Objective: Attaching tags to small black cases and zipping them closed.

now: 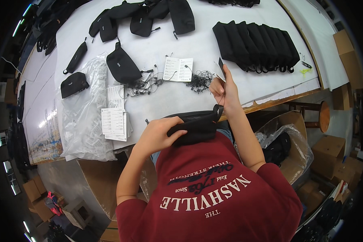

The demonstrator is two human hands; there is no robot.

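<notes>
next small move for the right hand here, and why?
Probably thread the tag's string through the strap loop. The right hand pinches a dark hang tag right above the strap of the black pouch, which the left hand presses against the person's lap. The tag looks not yet attached, though its string is too fine to see.

White counter bearing a neat row of black pouches at far right, loose black pouches at far left, a clear plastic bag at near left, folded paper leaflets and tangled black cords centrally; cardboard boxes at near right.
</notes>
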